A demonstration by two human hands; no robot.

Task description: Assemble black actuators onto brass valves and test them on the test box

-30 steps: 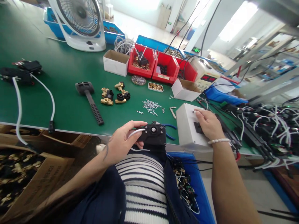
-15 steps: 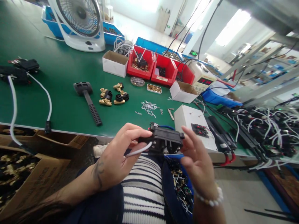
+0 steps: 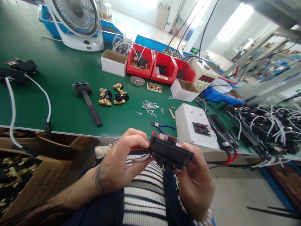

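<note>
Over my lap, in front of the bench edge, I hold a black plastic housing [image 3: 170,152] with red wires and a white cable at its left end. My left hand [image 3: 127,157] pinches that left end, thumb below and fingers above, with the white cable [image 3: 141,157] by the thumb. My right hand [image 3: 196,180] is closed around the right end. Just beyond the housing lie blue-handled cutting pliers [image 3: 162,126]. A small heap of wire clips [image 3: 150,106] is spread on the green bench [image 3: 122,121] farther back.
A black mallet [image 3: 87,100] and several brass fittings [image 3: 105,98] lie to the left. Red bins [image 3: 163,69], white boxes and a fan [image 3: 77,25] stand behind. At right are a grey-white switch box [image 3: 194,125] and bundled cabled parts [image 3: 270,128]. Cartons [image 3: 44,175] stand below left.
My right hand has closed on the housing's right end after being open beside it. The housing has come lower and turned, showing its red wires and uncovering the pliers.
</note>
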